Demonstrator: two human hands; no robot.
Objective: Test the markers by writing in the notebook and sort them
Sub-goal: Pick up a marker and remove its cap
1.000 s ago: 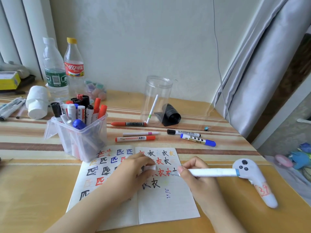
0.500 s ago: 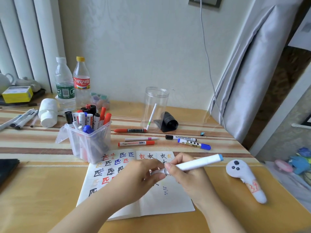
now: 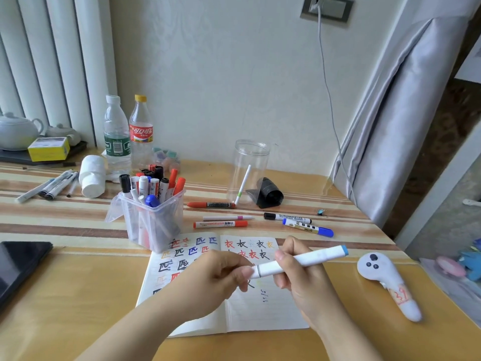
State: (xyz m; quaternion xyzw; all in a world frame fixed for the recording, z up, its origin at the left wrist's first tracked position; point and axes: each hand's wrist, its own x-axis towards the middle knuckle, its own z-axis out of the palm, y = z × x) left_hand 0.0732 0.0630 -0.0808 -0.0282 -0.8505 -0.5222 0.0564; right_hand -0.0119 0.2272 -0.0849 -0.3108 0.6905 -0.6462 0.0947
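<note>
One head-worn camera is looking forward and down across the table (image 3: pixel 78 295), sitting close over both hands, taking in the wall (image 3: pixel 221 74) and curtain (image 3: pixel 406 126) beyond, wide-angle.

Over the open notebook (image 3: pixel 265 311), both hands hold a white marker (image 3: pixel 299 261), its blue end pointing to two o'clock: right hand (image 3: pixel 303 278) grips the barrel, left hand (image 3: pixel 221 277) pinches the cap end.
</note>
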